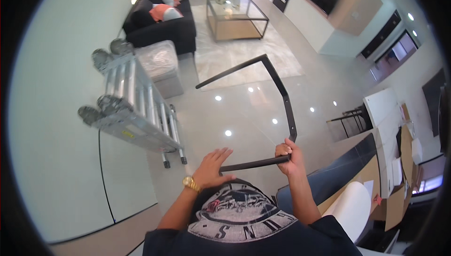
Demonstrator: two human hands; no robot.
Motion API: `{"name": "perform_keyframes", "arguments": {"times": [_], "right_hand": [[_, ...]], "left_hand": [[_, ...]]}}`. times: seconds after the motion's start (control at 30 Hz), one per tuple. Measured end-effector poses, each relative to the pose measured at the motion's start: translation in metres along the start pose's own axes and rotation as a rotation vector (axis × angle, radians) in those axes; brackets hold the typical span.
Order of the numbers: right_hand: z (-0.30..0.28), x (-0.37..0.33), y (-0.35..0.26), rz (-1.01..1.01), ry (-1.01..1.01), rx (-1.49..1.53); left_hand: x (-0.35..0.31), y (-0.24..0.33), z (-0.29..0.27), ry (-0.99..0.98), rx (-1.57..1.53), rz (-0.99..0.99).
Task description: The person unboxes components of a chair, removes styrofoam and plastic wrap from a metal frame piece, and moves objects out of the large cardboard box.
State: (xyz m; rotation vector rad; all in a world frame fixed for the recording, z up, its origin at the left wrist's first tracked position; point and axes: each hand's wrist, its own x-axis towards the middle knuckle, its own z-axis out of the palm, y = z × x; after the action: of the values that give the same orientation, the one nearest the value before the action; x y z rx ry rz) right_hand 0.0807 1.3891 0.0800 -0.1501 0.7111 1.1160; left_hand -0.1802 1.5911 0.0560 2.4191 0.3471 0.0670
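Observation:
A black, angular U-shaped metal frame stretches out in front of my body, with small screw holes along its far right bar. My right hand is wrapped round the frame near its lower right corner. Close to the end of the near bar, my left hand has its fingers stretched out and pressed side by side, palm toward the bar. The thumb lies by the bar's end, and whether it touches the metal I cannot tell. A gold watch sits on my left wrist.
A folded aluminium ladder stands at left by the wall, beside a plastic-wrapped ottoman. Farther off are a black sofa and a glass coffee table on a pale rug. Cardboard and a white chair are at right.

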Motion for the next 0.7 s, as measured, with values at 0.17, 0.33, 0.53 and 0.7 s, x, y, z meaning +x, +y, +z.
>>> {"name": "perform_keyframes", "arguments": {"times": [0.17, 0.33, 0.53, 0.7], "right_hand": [[0.056, 0.059, -0.034, -0.019, -0.014, 0.133], [0.077, 0.114, -0.101, -0.073, -0.041, 0.303], [0.115, 0.241, -0.205, -0.059, 0.030, 0.445], [0.160, 0.344, -0.297, -0.011, 0.020, 0.429]], "left_hand": [[0.137, -0.057, -0.014, -0.625, -0.438, -0.130], [0.243, -0.065, -0.026, -0.688, -0.308, -0.036], [0.394, -0.078, -0.057, -0.452, 0.011, -0.075], [0.517, -0.081, -0.071, -0.427, 0.076, -0.168]]}}
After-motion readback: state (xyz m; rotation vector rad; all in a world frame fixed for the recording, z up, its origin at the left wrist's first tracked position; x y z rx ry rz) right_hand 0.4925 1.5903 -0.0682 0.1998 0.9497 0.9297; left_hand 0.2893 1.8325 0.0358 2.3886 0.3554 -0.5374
